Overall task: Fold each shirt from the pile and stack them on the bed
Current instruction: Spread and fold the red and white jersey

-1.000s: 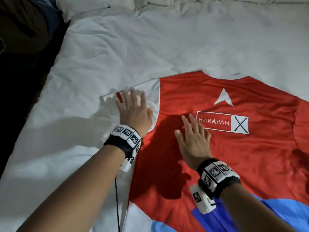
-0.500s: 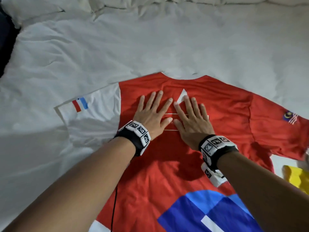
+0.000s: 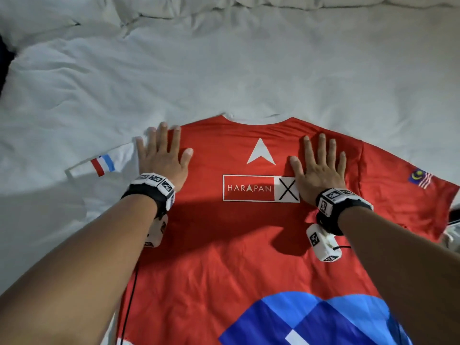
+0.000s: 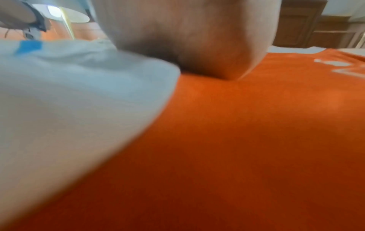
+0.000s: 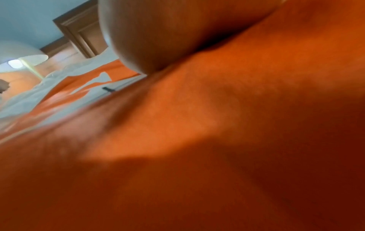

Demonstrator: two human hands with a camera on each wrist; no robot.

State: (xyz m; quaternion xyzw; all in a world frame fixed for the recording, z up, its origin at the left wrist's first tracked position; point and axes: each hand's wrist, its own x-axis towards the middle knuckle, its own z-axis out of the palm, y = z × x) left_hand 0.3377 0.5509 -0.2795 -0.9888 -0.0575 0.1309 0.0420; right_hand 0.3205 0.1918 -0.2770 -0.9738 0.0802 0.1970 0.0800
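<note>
A red shirt (image 3: 249,245) with a white arrow, a "HARAPAN X" label and blue blocks lies flat on the white bed (image 3: 224,70), collar pointing away from me. My left hand (image 3: 161,155) presses flat with fingers spread on its left shoulder, beside the white sleeve (image 3: 109,163). Flat and spread too, my right hand (image 3: 319,165) presses the right shoulder just right of the label. In both wrist views only the heel of a palm (image 4: 197,39) (image 5: 168,31) shows, resting on orange-red cloth (image 4: 256,140) (image 5: 217,156).
Rumpled white bedding and pillows (image 3: 224,11) fill the far side. A dark gap (image 3: 3,63) marks the bed's left edge. The shirt's right sleeve (image 3: 410,192) carries a flag patch, with a bit of pale cloth (image 3: 451,235) beyond it at the right edge.
Both hands were together at the middle of the shirt's chest half a second ago; they have slid apart, left hand to the left shoulder, right hand to the right shoulder.
</note>
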